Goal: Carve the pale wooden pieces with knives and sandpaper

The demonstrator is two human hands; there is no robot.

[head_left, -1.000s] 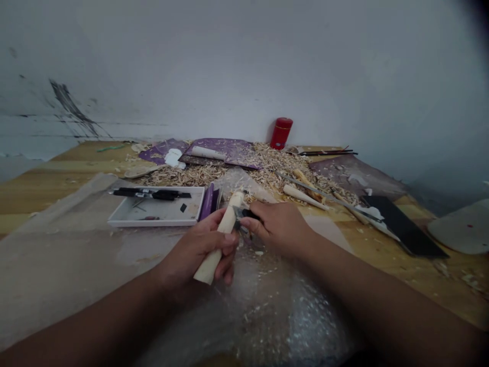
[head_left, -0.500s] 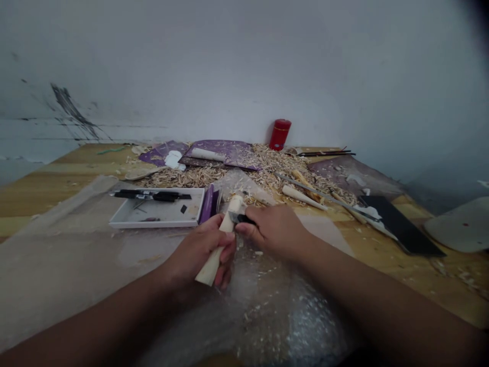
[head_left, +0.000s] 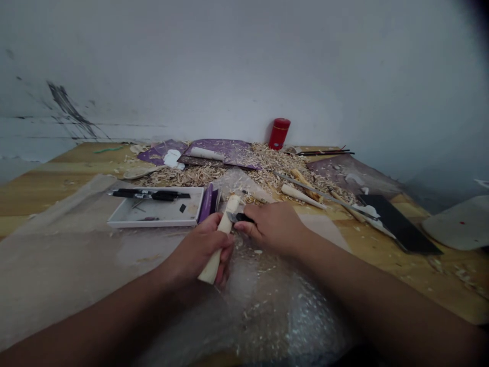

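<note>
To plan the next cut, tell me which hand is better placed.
Right, probably: the right hand holds the black-handled carving knife with its blade at the pale wooden blank. The left hand is wrapped around the blank, so it seems occupied.

Red canister (head_left: 279, 133) amid cream, purple and black

In front of the canister, a pale cream wood billet (head_left: 223, 237) and a black-handled knife (head_left: 240, 217); to its left, glossy purple sheets (head_left: 225, 152); just below it, straw-coloured shavings (head_left: 275, 163); off to its right, a matt black board (head_left: 397, 224).
</note>
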